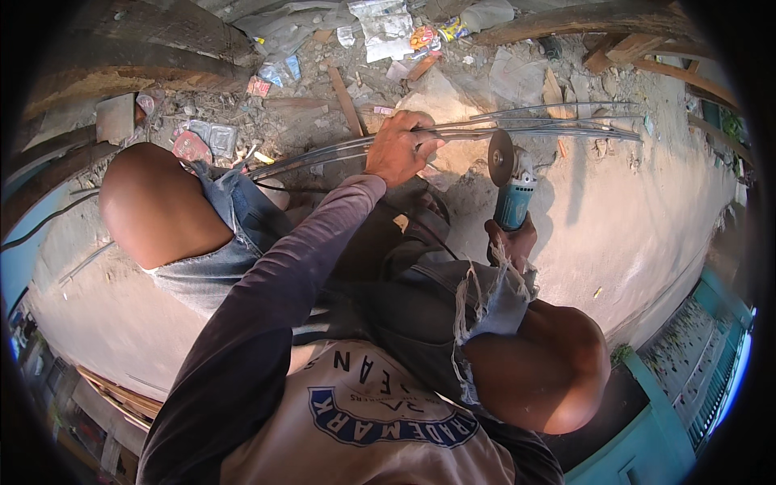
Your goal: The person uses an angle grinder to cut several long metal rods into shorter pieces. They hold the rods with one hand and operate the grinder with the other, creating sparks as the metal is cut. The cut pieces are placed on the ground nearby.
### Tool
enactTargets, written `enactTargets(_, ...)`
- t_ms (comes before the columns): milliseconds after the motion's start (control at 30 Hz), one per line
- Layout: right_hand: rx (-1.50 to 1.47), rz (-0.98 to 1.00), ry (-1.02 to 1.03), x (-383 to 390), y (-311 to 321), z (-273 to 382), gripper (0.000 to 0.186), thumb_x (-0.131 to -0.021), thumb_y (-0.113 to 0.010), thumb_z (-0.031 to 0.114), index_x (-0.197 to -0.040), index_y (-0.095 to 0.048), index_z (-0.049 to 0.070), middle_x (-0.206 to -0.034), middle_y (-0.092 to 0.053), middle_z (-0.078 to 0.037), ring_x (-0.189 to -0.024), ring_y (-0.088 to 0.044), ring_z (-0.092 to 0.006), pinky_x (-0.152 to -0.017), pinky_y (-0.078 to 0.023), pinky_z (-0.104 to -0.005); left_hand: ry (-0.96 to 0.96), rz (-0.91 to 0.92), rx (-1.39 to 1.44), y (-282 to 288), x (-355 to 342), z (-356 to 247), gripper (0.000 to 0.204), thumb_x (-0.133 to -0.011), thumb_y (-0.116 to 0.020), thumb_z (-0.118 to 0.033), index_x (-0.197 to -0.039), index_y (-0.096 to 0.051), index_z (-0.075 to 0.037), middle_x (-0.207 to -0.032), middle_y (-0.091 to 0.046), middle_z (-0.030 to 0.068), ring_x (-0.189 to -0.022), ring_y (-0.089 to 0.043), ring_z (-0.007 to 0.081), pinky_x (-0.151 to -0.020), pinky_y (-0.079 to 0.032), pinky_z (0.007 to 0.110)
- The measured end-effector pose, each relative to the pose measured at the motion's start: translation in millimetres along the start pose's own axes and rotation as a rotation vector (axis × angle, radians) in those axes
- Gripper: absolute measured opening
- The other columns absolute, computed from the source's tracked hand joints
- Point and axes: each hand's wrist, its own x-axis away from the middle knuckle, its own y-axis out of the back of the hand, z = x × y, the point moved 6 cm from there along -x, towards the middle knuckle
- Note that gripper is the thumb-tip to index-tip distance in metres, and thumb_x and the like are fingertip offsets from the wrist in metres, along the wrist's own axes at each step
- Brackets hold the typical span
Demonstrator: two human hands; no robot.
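Observation:
My left hand [400, 149] grips a bundle of thin metal rods [594, 132] that runs sideways across the upper middle of the head view. Below the rods' right-hand section, my right hand [514, 241] holds a teal angle grinder [514, 204] upright. Its cutting disc [500, 162] sits close to the rods, to the right of my left hand; whether it touches them is unclear. A black cord [427, 230] crosses between my legs.
Rubble and litter [376, 32] lie along the top, among wooden beams [558, 26]. My bare knees [162, 202] show through torn jeans at both sides. Pale concrete [614, 234] stretches to the right, toward a teal metal structure [659, 412]. Wooden planks [113, 392] lie at the lower left.

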Motion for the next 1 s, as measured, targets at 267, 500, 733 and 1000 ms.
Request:
enactTargets(267,-0.047,0.012,-0.048,1,3,-5,0.05,-0.07,-0.082,0.029,-0.105,-0.071,-0.004,-0.087,-0.077,-0.023,-0.08,-0.076,-0.0389,-0.081,-0.06,-0.046,0.04,-0.053,0.008,8,-4,0,0.025,-0.098,-0.084,-0.03,-0.107,-0.087,-0.007,-0.121,-0.078,0.006,-0.118,-0.07,0.0295,-0.105,-0.053,0.042)
enactTargets(500,0.014,0.056,0.034,-11,-12,12,0.056,-0.07,-0.08,0.034,-0.109,-0.072,-0.005,-0.094,-0.079,-0.029,-0.092,-0.077,-0.0509,-0.088,-0.06,-0.0543,0.081,-0.138,0.072,19,0,-10,0.025,-0.093,-0.088,-0.022,-0.109,-0.085,-0.003,-0.115,-0.076,0.0129,-0.113,-0.07,0.0331,-0.101,-0.055,0.045)
enactTargets(733,0.075,0.036,0.096,-28,-24,17,0.061,-0.07,-0.082,0.041,-0.108,-0.071,-0.005,-0.096,-0.079,-0.031,-0.096,-0.077,-0.0522,-0.088,-0.06,-0.0552,-0.043,-0.115,0.011,12,-1,-5,0.03,-0.093,-0.087,-0.019,-0.118,-0.084,-0.003,-0.114,-0.075,0.0129,-0.109,-0.069,0.0342,-0.098,-0.055,0.046)
enactTargets(1000,0.104,0.057,0.114,-38,-26,20,0.067,-0.068,-0.086,0.044,-0.111,-0.073,-0.006,-0.1,-0.08,-0.03,-0.097,-0.079,-0.0492,-0.087,-0.061,-0.0536,-0.082,-0.141,0.022,11,0,-4,0.025,-0.094,-0.086,-0.016,-0.115,-0.083,-0.003,-0.112,-0.074,0.0108,-0.109,-0.068,0.0339,-0.098,-0.055,0.046)
